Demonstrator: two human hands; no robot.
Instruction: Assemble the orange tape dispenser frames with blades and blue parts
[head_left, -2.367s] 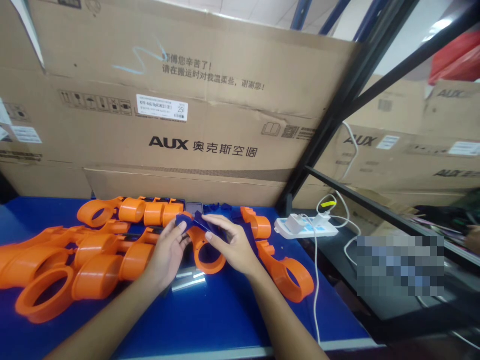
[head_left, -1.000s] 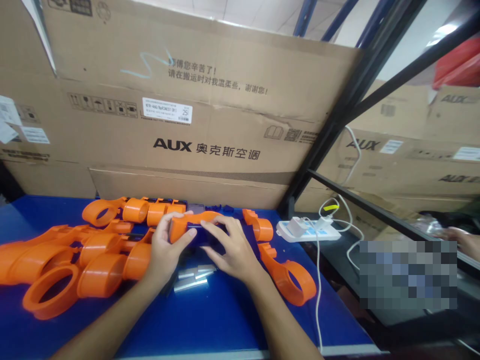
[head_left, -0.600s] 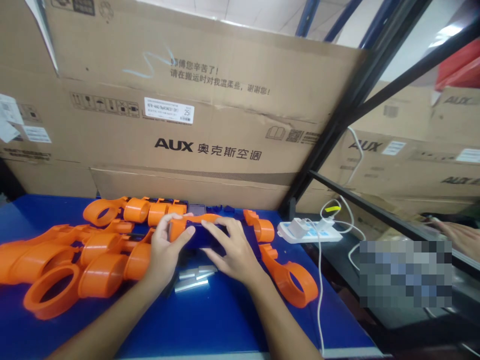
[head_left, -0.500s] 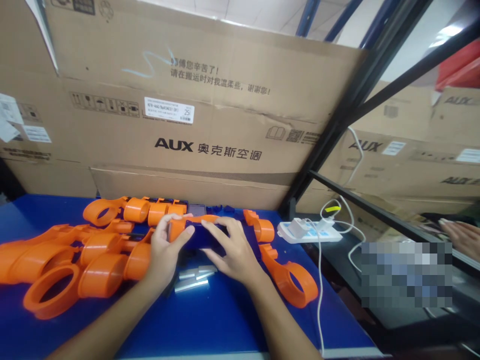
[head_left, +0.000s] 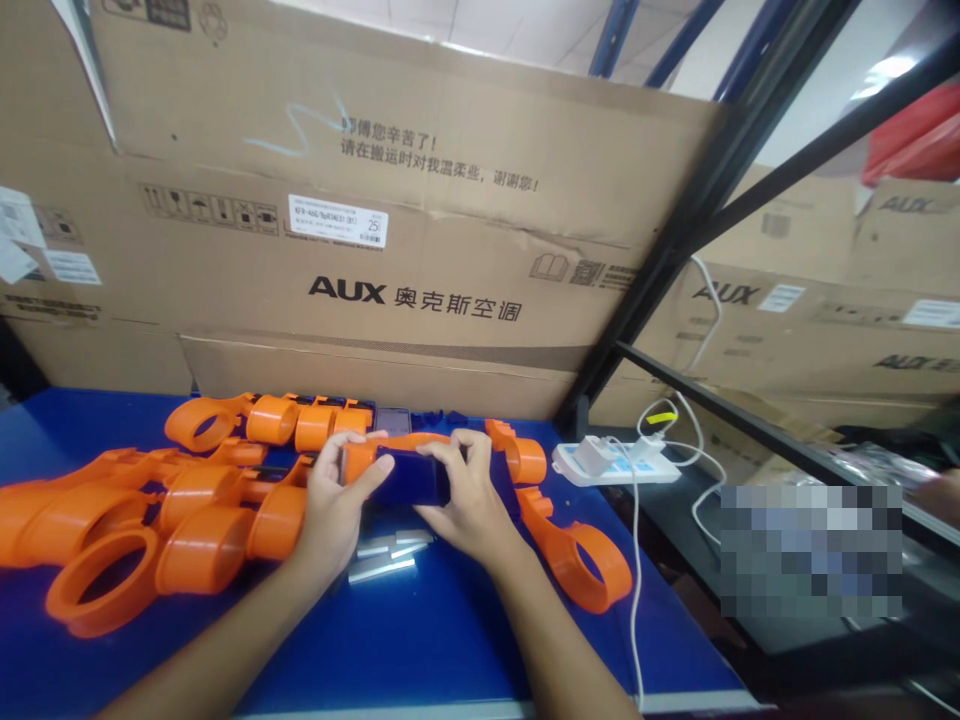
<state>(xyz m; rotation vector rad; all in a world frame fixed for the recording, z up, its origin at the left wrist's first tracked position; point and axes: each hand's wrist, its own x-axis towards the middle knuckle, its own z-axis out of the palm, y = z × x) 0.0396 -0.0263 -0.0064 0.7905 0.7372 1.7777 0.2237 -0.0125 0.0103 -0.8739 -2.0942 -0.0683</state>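
Note:
My left hand (head_left: 341,500) is closed around the left end of an orange plastic ring part (head_left: 361,462), thumb across its front. An orange strip of this part runs along the top towards my right hand (head_left: 472,500). That hand has its fingers curled and thumb below, gripping the right end. Between my hands a dark blue surface (head_left: 409,475) shows under the strip; whether it belongs to the held part I cannot tell. Several shiny pale strips (head_left: 382,568) lie on the blue table just below my hands.
Several orange ring parts (head_left: 206,550) lie left on the blue table (head_left: 420,650), with others (head_left: 600,570) on the right. A white power strip (head_left: 615,463) and its cable (head_left: 637,600) are at the right edge. A cardboard box (head_left: 420,220) stands behind, beside a black frame post (head_left: 645,290).
My right hand's fingers have curled in from a more spread pose and closed at the right end of the part. My left hand has barely moved. A person's hand at far right has drawn away.

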